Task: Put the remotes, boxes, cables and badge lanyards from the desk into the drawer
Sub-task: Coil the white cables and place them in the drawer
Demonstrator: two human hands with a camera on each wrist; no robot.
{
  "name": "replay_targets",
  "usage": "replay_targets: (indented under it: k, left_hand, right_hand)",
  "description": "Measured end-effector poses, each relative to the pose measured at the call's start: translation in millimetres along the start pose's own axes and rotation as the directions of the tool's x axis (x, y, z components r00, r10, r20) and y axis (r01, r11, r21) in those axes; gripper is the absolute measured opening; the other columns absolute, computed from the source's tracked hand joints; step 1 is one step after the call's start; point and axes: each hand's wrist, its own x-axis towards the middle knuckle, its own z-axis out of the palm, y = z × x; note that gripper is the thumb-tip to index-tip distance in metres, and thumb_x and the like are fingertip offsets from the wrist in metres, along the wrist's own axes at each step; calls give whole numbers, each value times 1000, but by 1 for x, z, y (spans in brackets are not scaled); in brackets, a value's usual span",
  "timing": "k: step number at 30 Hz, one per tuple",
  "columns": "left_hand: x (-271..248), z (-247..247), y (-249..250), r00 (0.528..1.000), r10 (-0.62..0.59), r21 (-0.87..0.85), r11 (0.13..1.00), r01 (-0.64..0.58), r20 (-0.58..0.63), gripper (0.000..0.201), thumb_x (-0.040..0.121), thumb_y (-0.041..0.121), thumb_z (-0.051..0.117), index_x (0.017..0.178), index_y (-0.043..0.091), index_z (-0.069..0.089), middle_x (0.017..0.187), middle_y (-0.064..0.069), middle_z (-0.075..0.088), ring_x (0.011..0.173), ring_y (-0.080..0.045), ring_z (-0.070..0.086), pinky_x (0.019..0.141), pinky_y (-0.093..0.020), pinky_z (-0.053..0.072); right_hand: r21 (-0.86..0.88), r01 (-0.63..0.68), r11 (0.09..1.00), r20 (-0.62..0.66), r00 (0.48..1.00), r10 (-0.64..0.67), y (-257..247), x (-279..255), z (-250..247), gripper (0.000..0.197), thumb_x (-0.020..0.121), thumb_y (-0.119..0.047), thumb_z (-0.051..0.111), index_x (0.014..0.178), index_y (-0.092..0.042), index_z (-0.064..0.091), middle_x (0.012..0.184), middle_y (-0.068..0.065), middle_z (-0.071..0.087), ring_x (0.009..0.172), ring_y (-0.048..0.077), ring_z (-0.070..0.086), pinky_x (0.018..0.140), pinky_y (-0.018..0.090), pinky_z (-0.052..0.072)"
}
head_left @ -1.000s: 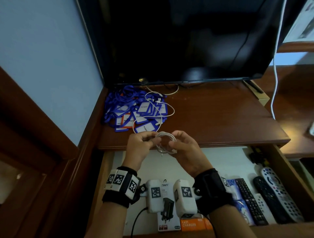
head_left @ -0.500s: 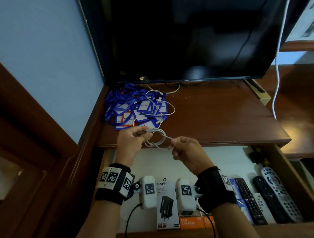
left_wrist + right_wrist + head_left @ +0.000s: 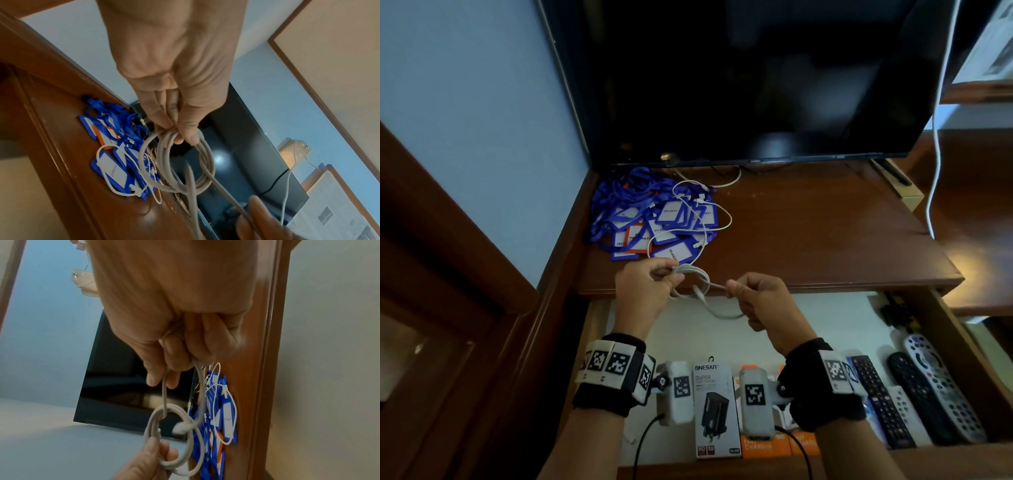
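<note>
Over the desk's front edge both hands hold a white cable [image 3: 700, 281]. My left hand [image 3: 650, 281] pinches its coiled loops [image 3: 176, 164] between thumb and fingers. My right hand [image 3: 753, 298] grips the loose tail [image 3: 164, 395], which sags between the hands. A pile of blue badge lanyards [image 3: 650, 216] lies at the desk's back left with another thin white cable [image 3: 709, 209] looped over it. The open drawer [image 3: 962, 342] below holds several remotes [image 3: 928, 387] on the right and charger boxes [image 3: 717, 407] at the front.
A dark TV screen [image 3: 756, 78] stands across the back of the wooden desk [image 3: 825, 240]. A white cord [image 3: 936, 164] hangs down at the right. The wall and a wooden frame [image 3: 465, 240] close the left side.
My hands have drawn apart: the right hand pulled the cable's tail out to the right while the left kept the coil. The view has shifted slightly.
</note>
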Motion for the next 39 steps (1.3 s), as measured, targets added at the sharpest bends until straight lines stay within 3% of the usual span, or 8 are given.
replay_targets:
  k: [4,10,13,18,26,31,36,39]
  left_hand:
    - [-3,2,5,999,47,36,998,-46,-24,25,77,8,77,101,13,73,77,9,64,69,4,60,60,-1,44]
    - [-9,8,10,992,-125,-227,966,124,11,21,79,11,75,97,19,70,84,-1,73,76,-11,71,72,-25,57]
    - [-17,16,15,976,-206,-373,902,219,74,22,81,4,71,89,23,66,86,-5,72,81,-18,72,78,-32,58]
    - [-25,31,14,919,-340,-489,778,395,202,18,82,5,71,99,10,68,87,-9,74,86,-21,71,85,-35,56]
    - [-29,35,13,872,-389,-609,626,487,298,19,84,3,67,103,4,67,74,-4,73,75,-16,70,79,-29,56]
    - [-29,31,11,814,-420,-628,520,578,401,8,85,3,65,92,4,68,77,-7,70,72,-13,67,60,-21,55]
    - [-31,32,5,786,-426,-606,502,618,449,5,87,2,63,89,4,67,73,-6,70,71,-13,65,65,-20,55]
    - [-31,34,2,774,-421,-591,501,633,472,14,85,2,64,100,2,65,73,-6,70,70,-12,65,64,-18,55]
  right_hand:
    - [-44,3,999,-8,1000,-4,-2,-4,1,23,92,-17,61,72,-5,59,41,-4,37,35,9,25,38,18,20]
    - [-218,96,971,-138,982,-128,8,1,2,18,85,-12,69,69,-8,63,55,0,47,52,11,40,51,23,34]
    - [-137,63,989,-172,981,-87,16,3,3,18,87,-7,66,70,-8,64,52,-4,51,50,12,39,48,23,34]
    - [144,-23,989,-121,992,41,19,-1,8,15,90,-8,60,76,-4,64,68,14,66,53,18,55,48,26,46]
    - [87,96,992,-199,977,-77,20,-3,5,20,80,-17,76,78,-2,63,66,12,66,56,18,58,53,29,50]
    - [-33,136,990,-273,952,-140,19,-3,4,31,75,-20,81,77,3,60,62,8,67,55,19,61,54,28,54]
    - [96,3,995,-218,976,18,22,-1,4,24,76,-13,79,93,-1,67,68,11,67,57,19,60,58,31,53]
    - [85,-53,995,-159,985,66,22,-2,2,14,80,-6,73,86,5,71,67,13,66,60,19,55,57,27,50]
